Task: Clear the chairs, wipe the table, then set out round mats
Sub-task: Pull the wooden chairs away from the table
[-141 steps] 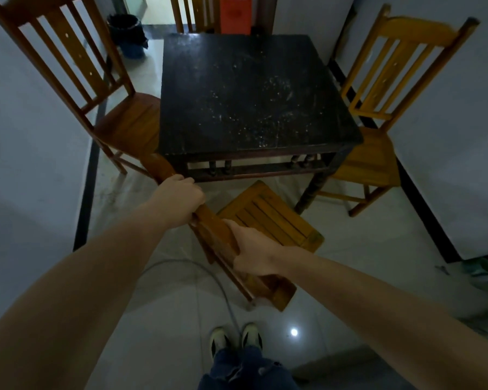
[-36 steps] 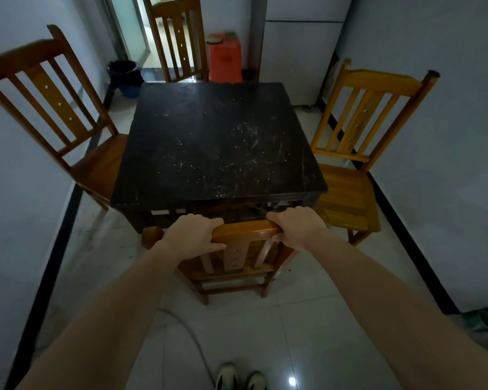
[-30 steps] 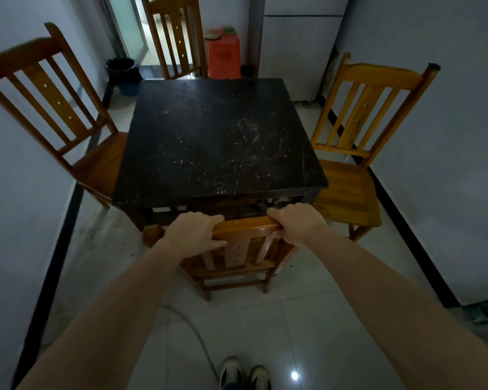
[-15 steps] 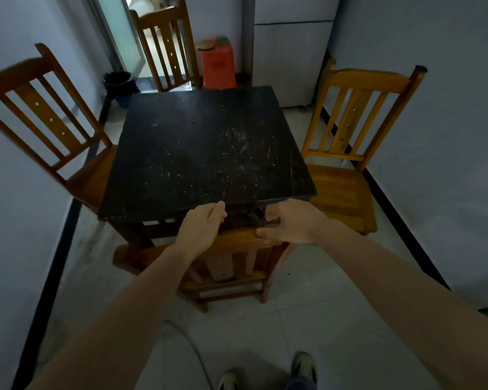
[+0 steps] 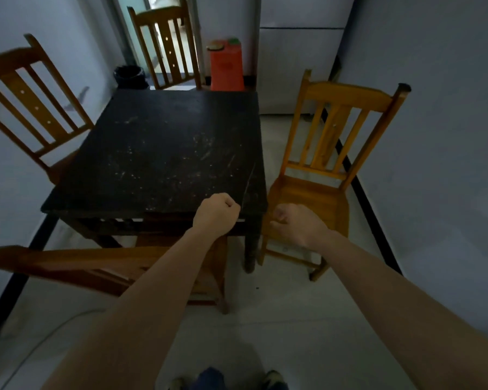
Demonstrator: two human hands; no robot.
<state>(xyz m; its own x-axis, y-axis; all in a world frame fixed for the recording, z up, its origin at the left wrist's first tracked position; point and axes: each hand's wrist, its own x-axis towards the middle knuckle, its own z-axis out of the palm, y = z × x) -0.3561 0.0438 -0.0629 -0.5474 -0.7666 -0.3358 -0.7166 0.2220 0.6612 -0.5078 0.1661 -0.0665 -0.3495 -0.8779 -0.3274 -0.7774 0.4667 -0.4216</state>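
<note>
Table (image 5: 158, 153): black and square, mid-view; its top is flecked with pale specks, so it looks unwiped.
Chairs: near chair (image 5: 76, 263) at 8 o'clock, seat pushed under the table's near edge. Right chair (image 5: 347, 95) at 2 o'clock, left chair (image 5: 21, 91) at 10, far chair (image 5: 168, 49) at 12.
Left hand (image 5: 216, 215): balled in a fist round nothing, over the table's near right corner.
Right hand (image 5: 296, 223): fingers curled in with nothing in them, in front of the right chair's seat.
Key relation: the right chair is probably next. Its seat lies just past the right hand and its top rail is up at 1 o'clock from that hand. The rail runs roughly 9 to 3, dipping a little toward 3. The right hand is nearer; the left would have to cross the table corner.
Mats: none in view.
Hard to see: the right hand's fingers are blurred. The near chair's legs are mostly behind the left forearm, and its rail is cut off at the left edge. The dim light hides whether anything small lies on the seats.
</note>
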